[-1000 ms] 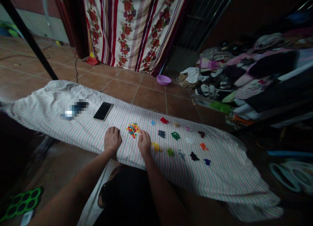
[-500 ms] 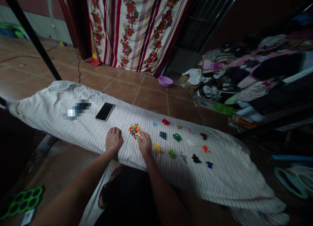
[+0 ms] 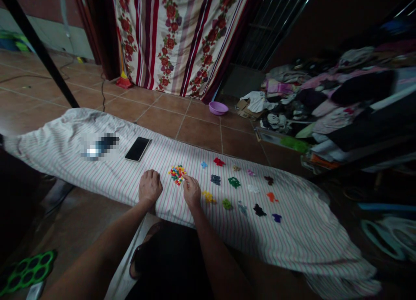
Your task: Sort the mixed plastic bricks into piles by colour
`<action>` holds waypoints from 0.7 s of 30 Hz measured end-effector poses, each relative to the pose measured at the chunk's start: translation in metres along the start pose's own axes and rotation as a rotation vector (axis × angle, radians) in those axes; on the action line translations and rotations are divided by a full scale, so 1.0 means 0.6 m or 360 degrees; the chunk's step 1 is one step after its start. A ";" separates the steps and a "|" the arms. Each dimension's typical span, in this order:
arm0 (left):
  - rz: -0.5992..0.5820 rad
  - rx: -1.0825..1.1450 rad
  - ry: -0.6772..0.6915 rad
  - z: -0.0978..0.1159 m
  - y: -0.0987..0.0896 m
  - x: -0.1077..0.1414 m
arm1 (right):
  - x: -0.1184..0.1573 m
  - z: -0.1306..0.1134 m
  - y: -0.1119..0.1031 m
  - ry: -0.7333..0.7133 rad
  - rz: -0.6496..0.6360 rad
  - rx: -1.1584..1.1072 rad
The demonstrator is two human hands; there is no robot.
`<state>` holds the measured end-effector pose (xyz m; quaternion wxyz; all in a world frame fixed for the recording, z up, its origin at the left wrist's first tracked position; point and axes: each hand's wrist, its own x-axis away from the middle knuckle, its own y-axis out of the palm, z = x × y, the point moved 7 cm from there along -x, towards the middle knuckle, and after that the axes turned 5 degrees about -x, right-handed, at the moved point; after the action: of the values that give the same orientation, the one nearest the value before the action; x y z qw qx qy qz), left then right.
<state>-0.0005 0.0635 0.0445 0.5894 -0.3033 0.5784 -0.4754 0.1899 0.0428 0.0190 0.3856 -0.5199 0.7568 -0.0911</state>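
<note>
Right-hand grip looks narrow at the near-right edge of a mixed-colour pile of small bead-like pieces, just ahead-left of it; whether it pinches one I cannot tell; left-hand grip rests curled, any contents hidden; a light touch should keep the pile from scattering; beneath both lies the striped-cloth tabletop, with a smartphone ahead-left of the left and single-colour clusters rightward of the right; beyond them are tiled floor, floral curtain and purple basin.
</note>
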 end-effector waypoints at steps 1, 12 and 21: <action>-0.0002 -0.0001 0.0001 0.000 0.000 0.000 | 0.000 -0.001 0.000 -0.0003 0.0000 0.0001; 0.0014 0.0008 -0.0002 -0.001 0.002 0.000 | -0.001 0.000 0.002 0.0032 0.0000 0.0072; 0.0000 0.0031 -0.0014 -0.001 0.000 0.000 | 0.001 0.009 -0.001 0.0079 0.0055 0.0049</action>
<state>-0.0013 0.0638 0.0444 0.5951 -0.2996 0.5711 -0.4796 0.1936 0.0435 0.0153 0.3761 -0.4984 0.7735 -0.1090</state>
